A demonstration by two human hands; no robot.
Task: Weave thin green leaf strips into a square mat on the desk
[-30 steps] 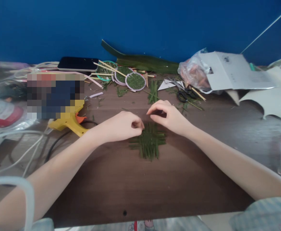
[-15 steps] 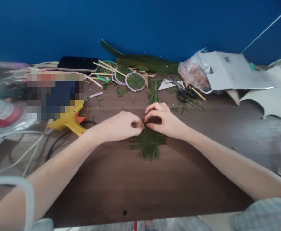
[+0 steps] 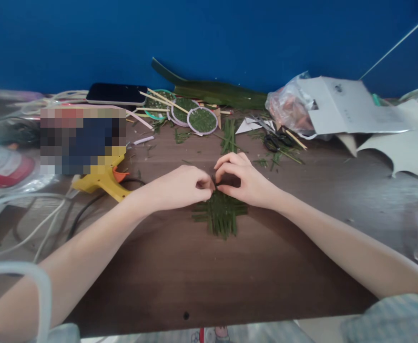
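A small woven mat of green leaf strips (image 3: 225,221) lies flat on the brown table, its strips crossing and their ends loose at the near and side edges. Over its far part, my left hand (image 3: 185,188) is closed in a pinch, thumb against forefinger. Facing it, my right hand (image 3: 242,181) is curled, its thumb and forefinger tips brought together at a thin dark leaf strip (image 3: 216,185) between the two hands. The fingers hide the mat's far edge. Just beyond my right hand sits a bundle of cut leaf strips (image 3: 228,136).
Round leaf-filled fans (image 3: 202,120), wooden sticks (image 3: 168,101) and a long green leaf (image 3: 223,93) lie along the blue wall. Black-handled scissors (image 3: 275,140) rest at right of centre. A yellow glue gun (image 3: 103,183), cables and a phone (image 3: 116,94) are at left, white card (image 3: 351,107) at right.
My right hand's thumb and forefinger have drawn slightly closer together at the strip. My left hand and the woven mat stay nearly where they were.
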